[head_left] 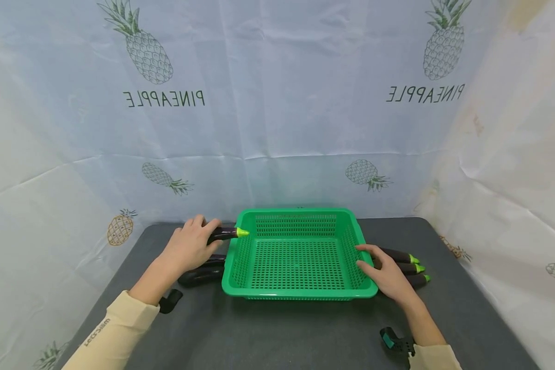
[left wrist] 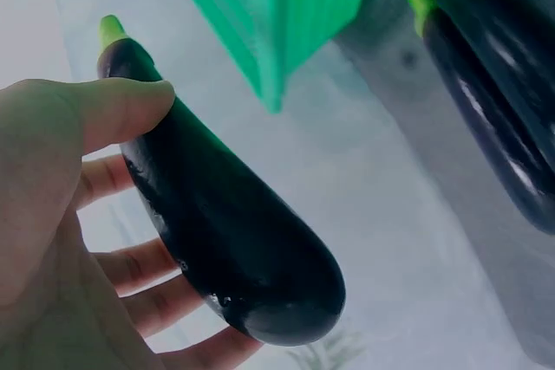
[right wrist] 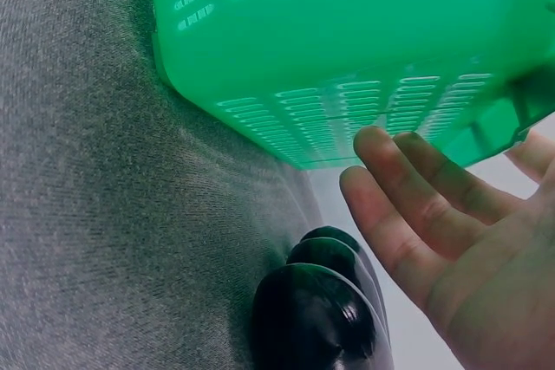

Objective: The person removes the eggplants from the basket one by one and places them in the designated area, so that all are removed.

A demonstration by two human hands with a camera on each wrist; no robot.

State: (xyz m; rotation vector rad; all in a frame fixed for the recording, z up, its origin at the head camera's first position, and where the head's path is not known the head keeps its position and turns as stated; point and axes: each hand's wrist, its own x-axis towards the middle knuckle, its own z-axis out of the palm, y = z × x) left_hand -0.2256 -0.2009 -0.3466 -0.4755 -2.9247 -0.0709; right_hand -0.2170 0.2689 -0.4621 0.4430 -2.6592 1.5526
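Observation:
My left hand [head_left: 191, 241] holds a dark purple eggplant [left wrist: 230, 223] in the air by the left rim of a green plastic basket [head_left: 300, 293]. Its thumb lies across the neck near the green stem, with the fingers curled behind. Two more eggplants [head_left: 201, 276] lie on the table under that hand, left of the basket. At the basket's right rim is my right hand [head_left: 390, 275], its thumb and index finger over the edge. The other fingers [right wrist: 416, 197] extend along the outer wall. Three eggplants [head_left: 409, 268] lie side by side beyond it, stems to the right.
The basket stands at the back middle of a dark grey table [head_left: 277, 334]. Close behind hangs a pale curtain [head_left: 277, 128] with pineapple prints, which also runs along both sides. Black wrist mounts [head_left: 396, 341] are on both forearms.

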